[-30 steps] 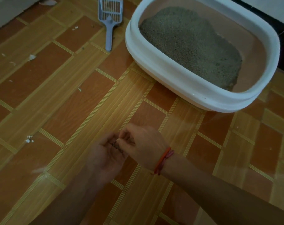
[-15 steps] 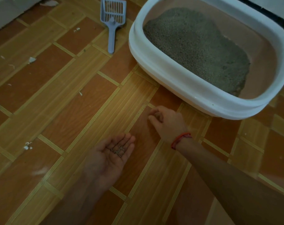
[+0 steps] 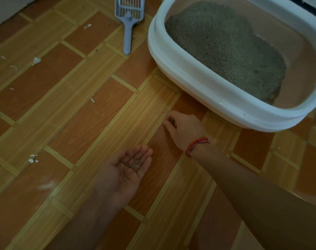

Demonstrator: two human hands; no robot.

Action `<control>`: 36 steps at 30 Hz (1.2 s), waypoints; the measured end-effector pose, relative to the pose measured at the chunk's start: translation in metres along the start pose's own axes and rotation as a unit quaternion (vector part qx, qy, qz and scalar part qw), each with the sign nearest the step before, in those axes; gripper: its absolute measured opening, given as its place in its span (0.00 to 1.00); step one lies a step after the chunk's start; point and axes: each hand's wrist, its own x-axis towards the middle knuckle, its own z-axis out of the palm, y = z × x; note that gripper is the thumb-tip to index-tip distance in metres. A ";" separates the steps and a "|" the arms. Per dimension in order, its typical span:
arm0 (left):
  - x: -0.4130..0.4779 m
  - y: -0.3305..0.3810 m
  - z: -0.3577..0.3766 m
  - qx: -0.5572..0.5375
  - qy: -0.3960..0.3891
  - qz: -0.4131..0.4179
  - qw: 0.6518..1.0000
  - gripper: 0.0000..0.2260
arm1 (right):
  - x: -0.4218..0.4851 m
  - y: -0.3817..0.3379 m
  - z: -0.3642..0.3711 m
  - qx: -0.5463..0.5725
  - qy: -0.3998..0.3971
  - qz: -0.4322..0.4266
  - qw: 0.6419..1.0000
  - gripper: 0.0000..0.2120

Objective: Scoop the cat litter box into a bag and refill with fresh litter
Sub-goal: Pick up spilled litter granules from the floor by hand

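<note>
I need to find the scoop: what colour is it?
The scoop is pale grey-blue; head view shows it best.

Dim and warm-toned overall, with a brownish cast across the floor [image 3: 63, 109]. Brightest at upper right, on the white rim of the litter box [image 3: 189, 78], with a small soft glint low on its near wall. Darkest along the bottom edge, both forearms deep in murk and short on detail. Shadows soft and faint, just a thin dark band under the box. Slightly soft throughout; mild smear on the right hand [image 3: 184, 129], and a pale hazy streak on the floor beside the left forearm. Wide-angle bowing of floor lines and box rim toward the frame edges.
</note>
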 end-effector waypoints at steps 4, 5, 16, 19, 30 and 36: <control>0.002 -0.001 -0.002 -0.011 0.001 0.004 1.000 0.18 | -0.001 -0.003 0.000 -0.029 -0.012 0.001 1.000 0.09; 0.002 -0.001 -0.003 -0.011 -0.001 0.005 1.000 0.19 | -0.002 -0.003 0.000 -0.033 -0.012 0.001 0.999 0.09; 0.001 0.001 -0.003 -0.015 -0.008 0.016 1.000 0.22 | -0.005 -0.008 -0.004 -0.065 -0.023 -0.011 0.998 0.10; 0.002 0.002 -0.002 -0.009 -0.007 0.016 1.000 0.19 | -0.011 -0.019 -0.009 0.008 -0.011 -0.014 1.000 0.08; 0.002 0.001 0.006 0.034 -0.044 0.035 0.998 0.18 | -0.067 -0.064 -0.005 0.120 -0.095 -0.108 0.982 0.06; 0.004 0.003 0.003 0.023 -0.062 0.031 0.997 0.26 | -0.069 -0.064 -0.004 0.120 -0.094 -0.120 0.981 0.03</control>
